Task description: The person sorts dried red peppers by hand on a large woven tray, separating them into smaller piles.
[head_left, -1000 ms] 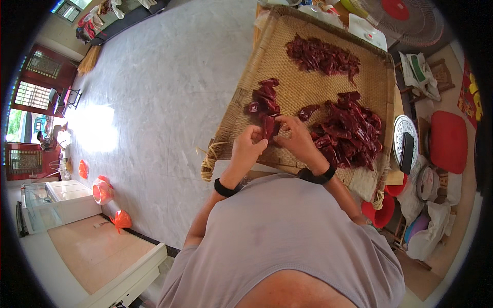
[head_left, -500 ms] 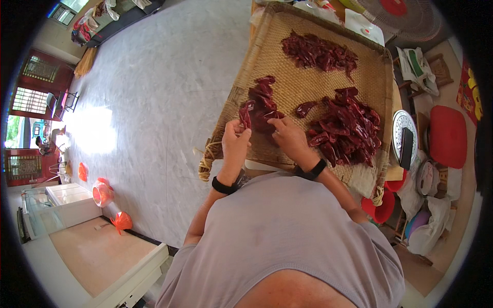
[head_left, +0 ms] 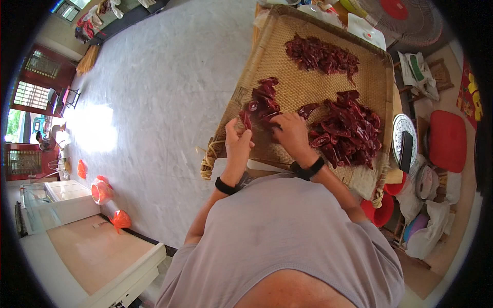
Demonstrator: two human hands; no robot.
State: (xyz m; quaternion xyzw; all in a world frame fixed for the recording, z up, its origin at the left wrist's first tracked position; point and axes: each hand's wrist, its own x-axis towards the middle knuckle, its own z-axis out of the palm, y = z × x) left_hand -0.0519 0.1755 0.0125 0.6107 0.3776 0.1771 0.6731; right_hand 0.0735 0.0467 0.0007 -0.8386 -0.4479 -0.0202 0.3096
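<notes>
Dark red, glossy dried chilli peppers lie in separate heaps on a woven bamboo tray [head_left: 303, 92] in front of me. Between the thumb and fingers of my left hand [head_left: 238, 145] a dried chilli [head_left: 245, 120] stands up, at the tray's near left. My right hand [head_left: 292, 134] is curled with its fingertips down at the near end of the small left heap [head_left: 265, 97]; what they pinch is hidden. Just beyond its knuckles lies a single chilli [head_left: 308, 110]. The biggest heap [head_left: 348, 131] is to the right, and another heap [head_left: 323, 55] of flatter-looking pieces sits at the far side.
Right of the tray are a round-dial scale [head_left: 404, 134], a red stool seat [head_left: 447, 139] and red buckets [head_left: 379, 210]. A fan [head_left: 405, 18] stands at the far right. Grey floor [head_left: 169, 87] stretches to the left, with orange plastic bags [head_left: 120, 219] near a pale cabinet.
My right hand has shifted slightly, its fingers more curled over the small heap's near end. The left hand still holds its chilli, with the fingers a little changed. The view has moved slightly.
</notes>
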